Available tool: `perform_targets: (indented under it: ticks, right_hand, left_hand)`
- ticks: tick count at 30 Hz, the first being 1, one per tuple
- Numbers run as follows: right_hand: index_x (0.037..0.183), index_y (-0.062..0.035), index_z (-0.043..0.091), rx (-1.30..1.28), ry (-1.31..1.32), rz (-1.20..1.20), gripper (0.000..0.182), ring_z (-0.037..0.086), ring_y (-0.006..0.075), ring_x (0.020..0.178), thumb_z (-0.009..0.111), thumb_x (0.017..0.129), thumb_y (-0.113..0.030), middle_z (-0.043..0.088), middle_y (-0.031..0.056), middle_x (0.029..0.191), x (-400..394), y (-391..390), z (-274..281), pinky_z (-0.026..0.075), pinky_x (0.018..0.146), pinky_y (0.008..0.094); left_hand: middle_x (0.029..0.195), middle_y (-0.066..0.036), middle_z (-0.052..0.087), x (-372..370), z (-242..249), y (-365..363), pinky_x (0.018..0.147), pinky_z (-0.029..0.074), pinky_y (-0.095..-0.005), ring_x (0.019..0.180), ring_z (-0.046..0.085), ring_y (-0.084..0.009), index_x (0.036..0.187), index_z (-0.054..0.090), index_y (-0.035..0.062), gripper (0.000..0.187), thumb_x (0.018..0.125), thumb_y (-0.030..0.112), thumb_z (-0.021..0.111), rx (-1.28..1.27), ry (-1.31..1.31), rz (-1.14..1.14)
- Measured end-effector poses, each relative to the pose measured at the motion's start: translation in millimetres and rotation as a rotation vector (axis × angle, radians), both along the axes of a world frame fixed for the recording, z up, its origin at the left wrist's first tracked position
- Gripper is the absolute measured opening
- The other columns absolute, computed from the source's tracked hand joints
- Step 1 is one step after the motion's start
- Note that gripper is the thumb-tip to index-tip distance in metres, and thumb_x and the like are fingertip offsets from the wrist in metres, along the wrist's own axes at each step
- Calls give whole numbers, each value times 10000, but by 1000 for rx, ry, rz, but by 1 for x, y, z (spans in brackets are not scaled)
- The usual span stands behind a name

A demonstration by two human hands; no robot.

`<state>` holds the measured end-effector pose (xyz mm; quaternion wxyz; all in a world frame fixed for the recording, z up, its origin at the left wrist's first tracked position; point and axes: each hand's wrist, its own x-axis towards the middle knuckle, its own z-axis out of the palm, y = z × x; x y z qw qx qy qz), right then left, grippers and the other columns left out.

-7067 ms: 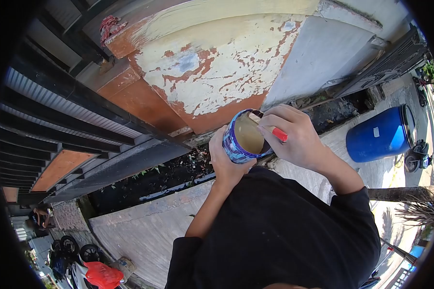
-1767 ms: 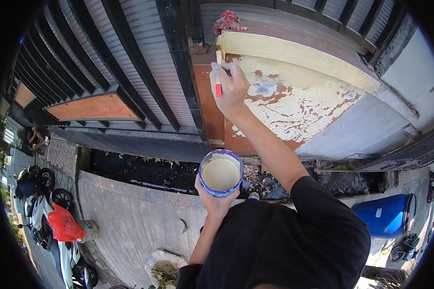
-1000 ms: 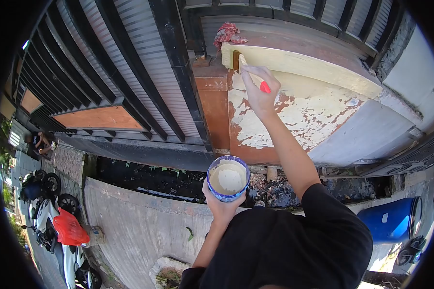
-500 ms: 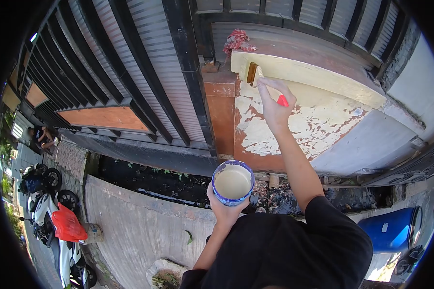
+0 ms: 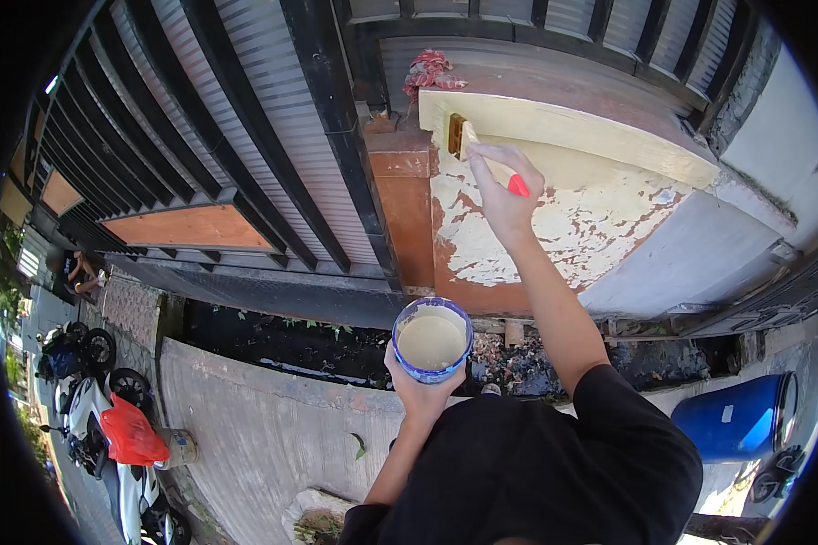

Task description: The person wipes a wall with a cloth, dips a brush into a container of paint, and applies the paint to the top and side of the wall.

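Low in the centre, my left hand (image 5: 424, 392) is wrapped round a blue-rimmed can (image 5: 469, 334) holding cream paint. My right hand (image 5: 507, 193) grips a paintbrush (image 5: 469, 138) with a red-ended handle, its brown bristles against the left end of a cream-painted ledge (image 5: 591, 136). Below the ledge, a wall panel (image 5: 554, 232) shows cream paint with ragged bare patches of reddish brown. A red and white cloth (image 5: 430, 71) lies crumpled just above the ledge's left end.
A black barred gate (image 5: 341, 136) stands at the left. Beneath the wall runs a dark drain (image 5: 282, 350) beside concrete paving (image 5: 273, 427). Motorcycles (image 5: 91, 409) and a red bag (image 5: 132, 431) are at the lower left, a seated person (image 5: 82, 272) beyond. A blue barrel (image 5: 732, 418) lies at the right.
The brush in my right hand has moved slightly left along the ledge. My left hand still holds the can. The whole view has shifted a little.
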<state>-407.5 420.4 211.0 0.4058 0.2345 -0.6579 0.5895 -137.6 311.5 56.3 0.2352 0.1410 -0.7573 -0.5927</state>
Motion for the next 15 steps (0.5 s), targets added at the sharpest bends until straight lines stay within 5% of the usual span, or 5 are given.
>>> perform_targets:
  ticks: [4,11,15]
  right_hand:
    - [1053,0,806,30,2,49,122,728,182,958,761,941,-10,791,109,1016,-19,-4,4,534,921,306]
    - [1038,-12,813,-192,-165,-284,106,726,150,909,777,939,-4,793,98,1018,6,99,1,546,856,287]
    - [1014,2,800,-50,31,-336,118,744,181,904,788,903,38,785,128,986,24,95,-7,564,837,299]
  left_hand:
    - [1438,-202,487,-5,-3,4,1122,450,-427,1329,550,-287,1536,225,-11,1213,630,196,1004,16,37,-18]
    - [1446,-200,473,0,1,2,1119,450,-428,1319,551,-284,1516,233,0,1187,625,169,998,17,16,-33]
    - [1445,-197,469,-1,-1,2,1116,454,-429,1317,552,-283,1514,237,3,1180,627,169,997,20,28,-36]
